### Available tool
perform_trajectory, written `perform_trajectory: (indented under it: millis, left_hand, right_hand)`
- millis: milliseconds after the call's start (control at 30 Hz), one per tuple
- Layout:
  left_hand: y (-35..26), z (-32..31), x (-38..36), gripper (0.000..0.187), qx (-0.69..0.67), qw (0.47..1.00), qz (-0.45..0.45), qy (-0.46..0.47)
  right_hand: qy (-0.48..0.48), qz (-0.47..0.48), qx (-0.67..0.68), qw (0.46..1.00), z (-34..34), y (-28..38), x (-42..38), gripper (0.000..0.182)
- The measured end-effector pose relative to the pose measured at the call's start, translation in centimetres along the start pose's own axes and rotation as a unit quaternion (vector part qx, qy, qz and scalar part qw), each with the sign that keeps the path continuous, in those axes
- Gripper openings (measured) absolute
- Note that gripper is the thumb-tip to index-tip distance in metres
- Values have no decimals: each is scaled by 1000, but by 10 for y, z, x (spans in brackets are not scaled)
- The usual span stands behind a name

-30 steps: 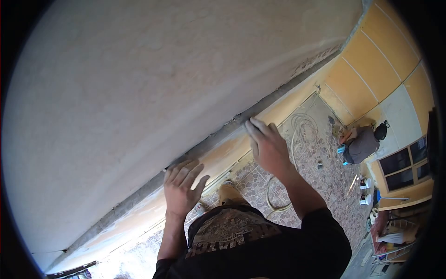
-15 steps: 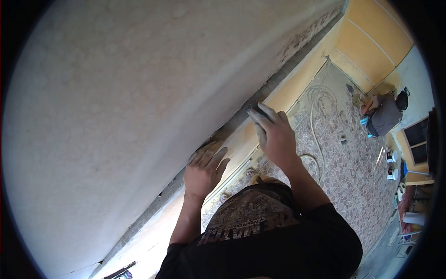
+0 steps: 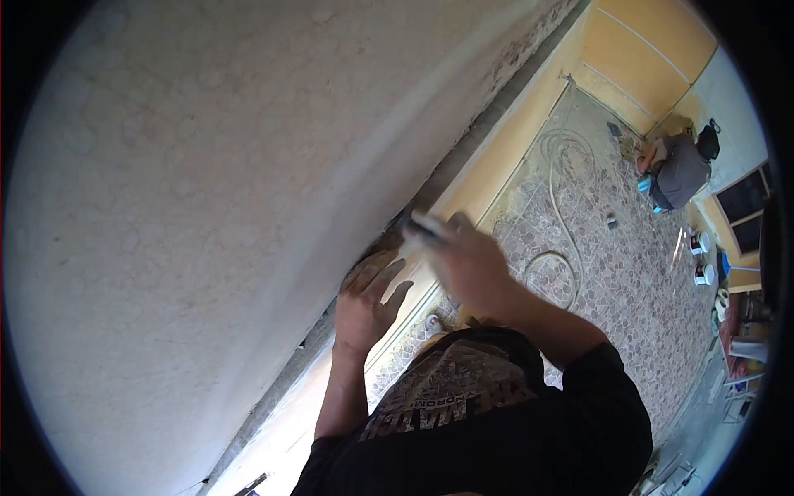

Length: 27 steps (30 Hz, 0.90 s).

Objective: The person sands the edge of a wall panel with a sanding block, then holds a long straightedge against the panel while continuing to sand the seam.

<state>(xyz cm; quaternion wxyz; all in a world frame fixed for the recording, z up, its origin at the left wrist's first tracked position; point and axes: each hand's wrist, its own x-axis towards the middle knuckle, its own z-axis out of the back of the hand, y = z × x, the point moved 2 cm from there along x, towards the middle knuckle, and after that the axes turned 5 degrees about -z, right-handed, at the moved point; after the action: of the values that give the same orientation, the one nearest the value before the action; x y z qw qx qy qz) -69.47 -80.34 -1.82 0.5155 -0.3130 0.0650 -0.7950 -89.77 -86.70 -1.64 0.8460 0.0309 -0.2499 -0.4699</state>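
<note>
My left hand [image 3: 361,307] lies with its fingers stretched out over the narrow grey ledge [image 3: 451,168], thumb apart from the rest. Just ahead of it, my right hand [image 3: 470,263] is closed around a small dark piece [image 3: 423,230] at the ledge's edge. Motion smears the fingers and that piece, so its exact kind does not show. Grey dust coats the fingers of both hands. Beside the ledge rises a large pale mottled surface [image 3: 207,190], with a rough, flaking patch [image 3: 521,54] farther along it.
Below the ledge runs a yellow wall [image 3: 496,169]. A hose [image 3: 556,202] lies coiled on the stone-patterned floor [image 3: 628,331]. Across the room another person [image 3: 682,169] crouches by the wall. Two white buckets [image 3: 703,274] stand at the right.
My right hand has moved back along the ledge toward my left hand, with the dark piece still in its grip. My left hand stays at nearly the same spot. The view has shifted slightly.
</note>
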Motion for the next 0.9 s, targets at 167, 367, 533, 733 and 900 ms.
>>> perform_trajectory:
  millis: [167,367,533,733,900]
  left_hand:
    - [1,0,-1,30,-47,998,-2,-42]
    - [4,2,-8,13,-20,994,4,-105]
    - [4,3,-8,11,-43,993,6,-109]
    - [2,0,-5,18,-31,998,-14,-61]
    - [-5,-1,0,24,-22,1000,3,-13]
  right_hand:
    - [-9,-93,-18,996,0,-15,9,46]
    - [40,-39,16,998,5,11,-3,48]
    - [-45,3,-22,999,-16,5,-4,54]
    - [16,-129,14,991,-9,-29,1,50]
    - [14,-6,-3,1000,-9,-3,-3,55]
